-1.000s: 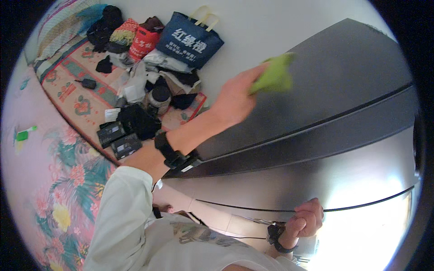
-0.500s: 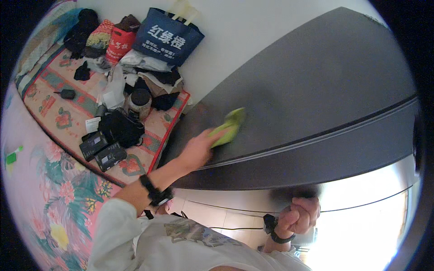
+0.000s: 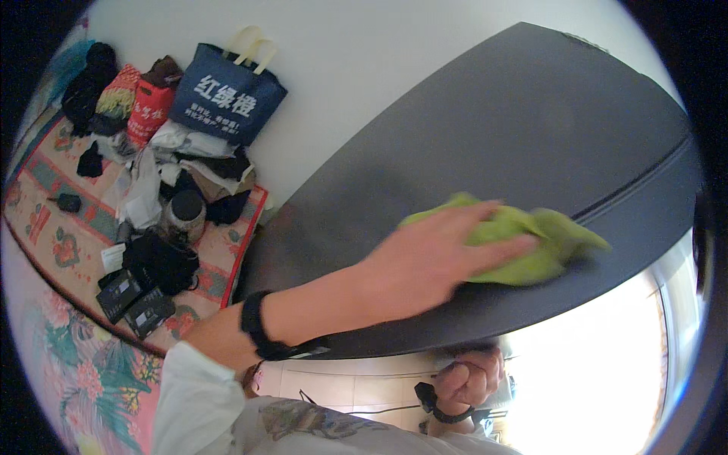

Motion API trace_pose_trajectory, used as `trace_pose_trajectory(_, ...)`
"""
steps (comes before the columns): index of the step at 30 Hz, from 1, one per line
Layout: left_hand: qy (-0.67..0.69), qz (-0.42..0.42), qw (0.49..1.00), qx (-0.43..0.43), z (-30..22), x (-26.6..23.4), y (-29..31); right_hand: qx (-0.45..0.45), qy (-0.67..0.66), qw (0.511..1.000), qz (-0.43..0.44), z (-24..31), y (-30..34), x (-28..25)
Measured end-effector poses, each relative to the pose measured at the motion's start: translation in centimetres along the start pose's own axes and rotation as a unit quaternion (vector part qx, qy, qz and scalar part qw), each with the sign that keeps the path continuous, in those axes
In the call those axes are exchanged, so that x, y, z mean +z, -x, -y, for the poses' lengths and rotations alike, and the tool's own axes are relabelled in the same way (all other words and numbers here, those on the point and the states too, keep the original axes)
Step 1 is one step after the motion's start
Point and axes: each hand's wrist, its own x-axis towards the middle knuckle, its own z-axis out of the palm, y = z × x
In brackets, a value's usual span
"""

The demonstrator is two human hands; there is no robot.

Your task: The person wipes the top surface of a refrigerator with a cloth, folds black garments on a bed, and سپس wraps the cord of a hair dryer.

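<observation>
My left hand [image 3: 413,262] presses a yellow-green cloth [image 3: 523,246] onto a large dark grey, smooth-topped surface [image 3: 470,121]. Its fingers lie across the cloth, bunching it, and are slightly blurred. The cloth overlaps a long groove [image 3: 641,182] that runs near the front edge of the surface. A dark band circles my left wrist. Below that front edge, my right hand [image 3: 472,375] is curled into a fist with a dark band at its wrist. Nothing shows sticking out of the fist.
On the left, a patterned mat [image 3: 49,182] bears a lidded jar [image 3: 184,212], small black boxes [image 3: 148,311], dark cloth items and bags. A navy tote bag [image 3: 227,95] leans by the white wall [image 3: 364,68]. Thin cables [image 3: 387,410] cross the tiled floor below; bright light comes from the lower right.
My left hand has swept the cloth right and toward the front edge, and the cloth is spread wider. My right fist stays below the edge. The whole view has shifted.
</observation>
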Motion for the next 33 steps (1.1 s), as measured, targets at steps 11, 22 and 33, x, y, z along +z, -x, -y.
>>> trace_pose_trajectory(11,-0.077,0.153,0.796,-0.580,20.4,6.6,26.4,0.032,-0.025,0.998,-0.048,-1.4,3.8,0.8)
trace_pose_trajectory(22,0.034,0.046,0.948,-0.312,16.7,3.8,11.5,0.014,0.048,0.995,-0.090,-1.8,4.4,2.7)
trace_pose_trajectory(33,-0.031,-0.030,0.975,-0.218,23.4,5.9,3.8,0.025,0.043,0.994,-0.102,-3.3,4.8,3.2)
